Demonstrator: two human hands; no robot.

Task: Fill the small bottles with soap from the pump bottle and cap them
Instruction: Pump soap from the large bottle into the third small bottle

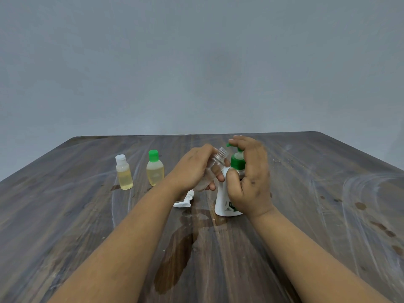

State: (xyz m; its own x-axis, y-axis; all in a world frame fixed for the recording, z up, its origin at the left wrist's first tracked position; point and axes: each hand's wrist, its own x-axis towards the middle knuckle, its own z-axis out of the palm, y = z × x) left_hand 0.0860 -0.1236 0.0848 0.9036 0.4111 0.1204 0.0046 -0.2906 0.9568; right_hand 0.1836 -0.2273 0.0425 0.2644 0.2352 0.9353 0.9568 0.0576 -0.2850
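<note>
Plainly the filling step is in hand for a third bottle: across the wooden table [306,215] in the lower half of the frame, the white pump bottle [223,202] stands right of centre, the right hand [251,180] draped over it with its fingers relaxed on the green pump head [237,159] and the thumb against the body. Left of it, the left hand [192,169] has its fingers curled round the clear small bottle [215,165], tilted, its open threaded neck just under the spout. At middle left stand two filled, capped bottles, green-capped [154,168] and white-capped [123,172]. A white cap [184,201] lies below the left hand. Next, probably, press the pump while keeping neck under spout.
</note>
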